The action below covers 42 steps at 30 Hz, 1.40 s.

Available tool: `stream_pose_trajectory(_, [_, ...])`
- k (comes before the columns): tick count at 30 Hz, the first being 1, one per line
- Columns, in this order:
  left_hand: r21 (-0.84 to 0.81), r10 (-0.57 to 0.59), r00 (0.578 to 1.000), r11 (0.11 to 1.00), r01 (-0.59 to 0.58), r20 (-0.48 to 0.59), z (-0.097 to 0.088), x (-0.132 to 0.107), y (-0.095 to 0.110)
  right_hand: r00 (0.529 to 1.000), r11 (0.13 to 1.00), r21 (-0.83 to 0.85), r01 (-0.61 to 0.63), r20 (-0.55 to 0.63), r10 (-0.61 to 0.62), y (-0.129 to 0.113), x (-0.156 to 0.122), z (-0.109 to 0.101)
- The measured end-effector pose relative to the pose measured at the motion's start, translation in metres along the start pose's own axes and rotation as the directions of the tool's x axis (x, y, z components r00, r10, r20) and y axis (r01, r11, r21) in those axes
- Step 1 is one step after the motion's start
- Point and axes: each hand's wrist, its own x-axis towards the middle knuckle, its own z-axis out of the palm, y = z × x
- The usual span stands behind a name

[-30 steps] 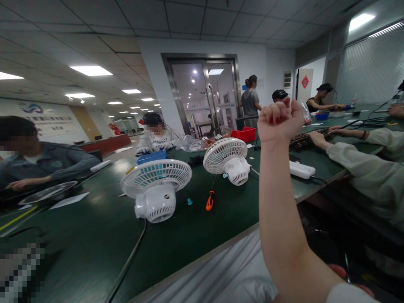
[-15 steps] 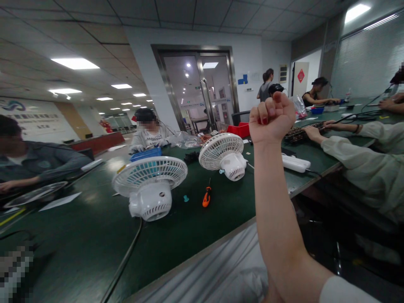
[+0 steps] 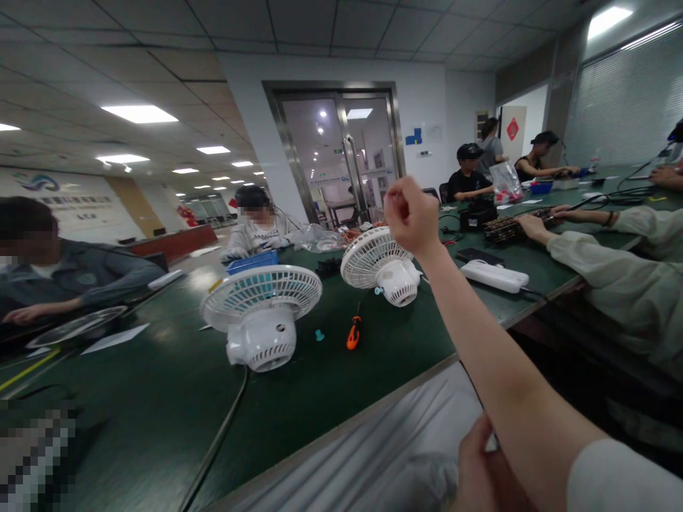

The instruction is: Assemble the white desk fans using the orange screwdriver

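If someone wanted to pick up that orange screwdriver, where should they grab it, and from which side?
Probably by its chunky orange handle, from above and the near side. The screwdriver lies on the green table with its handle toward the near edge and its thin shaft pointing away.

Single head cam here, looking forward and slightly down across the table [image 3: 133, 419] to the doors [image 3: 344, 171]. Super wide: ceiling [image 3: 320, 25] up top, wearer's lap [image 3: 363, 455] below, fans [image 3: 264, 338] fairly close.
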Motion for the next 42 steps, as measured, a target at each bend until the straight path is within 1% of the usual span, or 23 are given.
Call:
stream_pose_trajectory(2, [-0.022, -0.115, 0.982, 0.993, 0.120, 0.151, 0.001, 0.002, 0.024, 0.971, 0.963, -0.241, 0.117, 0.230, -0.061, 0.017, -0.017, 0.005])
stream_pose_trajectory(4, [-0.014, -0.176, 0.940, 0.982, 0.188, 0.291, 0.005, -0.008, 0.050, 0.898, 0.876, -0.413, 0.251, 0.437, -0.051, 0.039, -0.039, 0.010])
stream_pose_trajectory(5, [-0.017, -0.108, 0.955, 0.993, 0.117, 0.276, 0.009, -0.014, 0.065, 0.859, 0.831, -0.466, 0.305, 0.511, -0.028, 0.050, -0.050, 0.014])
stream_pose_trajectory(7, [0.031, 0.103, 0.984, 0.994, -0.109, 0.148, 0.018, -0.025, 0.098, 0.817, 0.768, -0.536, 0.351, 0.576, 0.028, 0.070, -0.073, 0.021])
stream_pose_trajectory(8, [0.090, 0.230, 0.970, 0.968, -0.236, 0.077, 0.023, -0.027, 0.118, 0.816, 0.754, -0.562, 0.340, 0.575, 0.061, 0.077, -0.083, 0.025])
stream_pose_trajectory(9, [0.176, 0.361, 0.933, 0.917, -0.357, 0.013, 0.025, -0.026, 0.139, 0.822, 0.751, -0.581, 0.312, 0.562, 0.093, 0.083, -0.093, 0.028])
stream_pose_trajectory(10, [0.286, 0.491, 0.870, 0.841, -0.459, -0.046, 0.025, -0.022, 0.161, 0.829, 0.758, -0.590, 0.277, 0.546, 0.122, 0.087, -0.101, 0.031])
stream_pose_trajectory(12, [0.548, 0.734, 0.663, 0.618, -0.563, -0.147, 0.014, -0.004, 0.206, 0.816, 0.777, -0.580, 0.243, 0.555, 0.159, 0.090, -0.112, 0.035])
stream_pose_trajectory(14, [0.771, 0.894, 0.403, 0.394, -0.501, -0.195, -0.011, 0.020, 0.244, 0.825, 0.769, -0.604, 0.211, 0.531, 0.191, 0.088, -0.117, 0.036])
stream_pose_trajectory(15, [0.840, 0.934, 0.292, 0.323, -0.437, -0.207, -0.027, 0.032, 0.259, 0.833, 0.760, -0.621, 0.194, 0.513, 0.207, 0.086, -0.118, 0.036])
stream_pose_trajectory(16, [0.891, 0.951, 0.226, 0.282, -0.357, -0.211, -0.043, 0.044, 0.269, 0.843, 0.747, -0.642, 0.171, 0.488, 0.226, 0.084, -0.119, 0.035])
stream_pose_trajectory(17, [0.928, 0.954, 0.208, 0.268, -0.259, -0.217, -0.059, 0.055, 0.276, 0.853, 0.734, -0.664, 0.145, 0.460, 0.248, 0.082, -0.118, 0.033])
stream_pose_trajectory(19, [0.965, 0.945, 0.245, 0.245, -0.095, -0.216, -0.086, 0.073, 0.279, 0.872, 0.688, -0.722, 0.073, 0.381, 0.307, 0.079, -0.116, 0.030])
stream_pose_trajectory(21, [0.980, 0.941, 0.284, 0.196, -0.020, -0.182, -0.102, 0.086, 0.273, 0.884, 0.615, -0.788, -0.028, 0.268, 0.383, 0.079, -0.113, 0.024])
stream_pose_trajectory(23, [0.988, 0.936, 0.321, 0.152, 0.011, -0.147, -0.108, 0.094, 0.266, 0.852, 0.527, -0.833, -0.169, 0.145, 0.503, 0.081, -0.110, 0.018])
stream_pose_trajectory(24, [0.992, 0.935, 0.334, 0.124, 0.010, -0.120, -0.109, 0.096, 0.262, 0.806, 0.471, -0.844, -0.257, 0.082, 0.586, 0.083, -0.109, 0.015])
stream_pose_trajectory(25, [0.995, 0.933, 0.347, 0.096, 0.008, -0.093, -0.109, 0.097, 0.259, 0.739, 0.409, -0.845, -0.346, 0.024, 0.674, 0.086, -0.109, 0.011])
stream_pose_trajectory(28, [1.000, 0.927, 0.374, 0.025, 0.012, -0.028, -0.108, 0.099, 0.253, 0.482, 0.228, -0.801, -0.553, -0.085, 0.872, 0.099, -0.110, 0.002])
stream_pose_trajectory(32, [0.998, 0.935, 0.355, -0.021, 0.055, 0.001, -0.108, 0.100, 0.249, 0.193, 0.128, -0.626, -0.769, -0.036, 0.981, 0.121, -0.113, -0.003])
stream_pose_trajectory(33, [0.997, 0.938, 0.346, -0.032, 0.065, 0.007, -0.108, 0.101, 0.249, 0.139, 0.104, -0.568, -0.816, -0.019, 0.990, 0.126, -0.114, -0.003])
stream_pose_trajectory(34, [0.997, 0.941, 0.337, -0.039, 0.072, 0.013, -0.109, 0.102, 0.249, 0.109, 0.088, -0.516, -0.852, -0.011, 0.994, 0.131, -0.115, -0.003])
stream_pose_trajectory(35, [0.996, 0.944, 0.329, -0.040, 0.077, 0.012, -0.109, 0.103, 0.249, 0.101, 0.082, -0.474, -0.877, -0.013, 0.995, 0.135, -0.116, -0.003])
stream_pose_trajectory(42, [0.992, 0.947, 0.316, 0.022, 0.127, -0.061, -0.109, 0.104, 0.253, 0.154, 0.114, -0.306, -0.945, -0.110, 0.982, 0.144, -0.126, 0.003])
